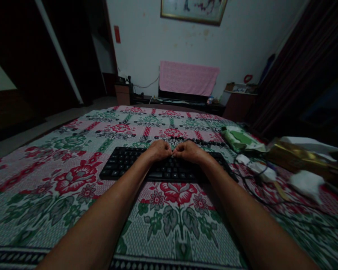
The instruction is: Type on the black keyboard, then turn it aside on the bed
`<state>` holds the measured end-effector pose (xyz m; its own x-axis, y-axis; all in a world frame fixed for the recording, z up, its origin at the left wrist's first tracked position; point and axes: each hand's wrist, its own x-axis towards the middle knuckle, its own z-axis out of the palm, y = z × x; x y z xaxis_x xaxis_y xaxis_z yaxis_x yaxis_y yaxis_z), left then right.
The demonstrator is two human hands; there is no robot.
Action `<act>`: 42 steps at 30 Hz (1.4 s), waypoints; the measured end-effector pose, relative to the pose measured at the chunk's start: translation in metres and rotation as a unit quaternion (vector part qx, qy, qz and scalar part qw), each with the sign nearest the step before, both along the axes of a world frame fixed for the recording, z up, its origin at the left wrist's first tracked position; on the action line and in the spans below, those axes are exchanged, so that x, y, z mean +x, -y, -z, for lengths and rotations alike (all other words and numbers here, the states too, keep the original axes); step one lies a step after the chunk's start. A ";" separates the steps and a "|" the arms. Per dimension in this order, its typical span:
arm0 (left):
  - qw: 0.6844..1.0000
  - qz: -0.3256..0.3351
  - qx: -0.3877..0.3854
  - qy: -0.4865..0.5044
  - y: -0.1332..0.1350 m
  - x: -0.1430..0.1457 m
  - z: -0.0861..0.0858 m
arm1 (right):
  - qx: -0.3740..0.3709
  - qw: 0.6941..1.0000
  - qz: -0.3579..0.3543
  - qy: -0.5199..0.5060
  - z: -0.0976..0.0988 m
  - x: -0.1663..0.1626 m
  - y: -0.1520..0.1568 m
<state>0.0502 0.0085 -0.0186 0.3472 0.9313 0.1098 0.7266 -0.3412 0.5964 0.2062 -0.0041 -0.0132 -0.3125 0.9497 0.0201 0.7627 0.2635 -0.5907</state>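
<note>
A black keyboard lies on a bed covered with a red and green floral sheet. Both my hands rest over its upper middle keys, side by side and touching at the fingertips. My left hand has its fingers curled into a pinch. My right hand is curled the same way. What they pinch between them is too small and dark to make out. A row of dark loose pieces lies just behind the keyboard.
To the right lie a green and white packet, a black cable, white wads and a gold box. A pink cloth covers a low stand at the far wall.
</note>
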 end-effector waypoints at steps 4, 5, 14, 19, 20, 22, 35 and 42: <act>1.000 0.010 -0.009 0.015 -0.002 -0.002 0.004 | 0.028 0.999 -0.013 0.018 -0.002 0.000 0.002; 0.999 0.015 -0.019 0.026 -0.003 -0.003 0.005 | 0.029 0.999 -0.023 0.015 -0.002 0.001 0.003; 0.985 0.035 -0.128 0.112 -0.008 -0.010 0.005 | 0.016 0.996 -0.083 -0.034 0.000 0.008 0.003; 0.982 0.052 -0.137 0.119 -0.008 -0.011 0.005 | 0.008 0.998 -0.059 -0.033 0.001 0.005 0.003; 0.982 0.054 -0.137 0.119 -0.009 -0.011 0.006 | 0.008 0.998 -0.053 -0.032 0.001 0.004 0.004; 0.981 0.057 -0.137 0.121 -0.009 -0.012 0.006 | 0.006 0.998 -0.048 -0.037 -0.001 0.004 0.006; 0.974 0.106 -0.158 0.125 -0.005 -0.017 0.000 | -0.039 0.987 0.000 -0.157 -0.004 0.005 0.009; 0.972 0.090 -0.164 0.141 -0.007 -0.015 0.003 | -0.036 0.991 -0.008 -0.131 -0.005 0.007 0.009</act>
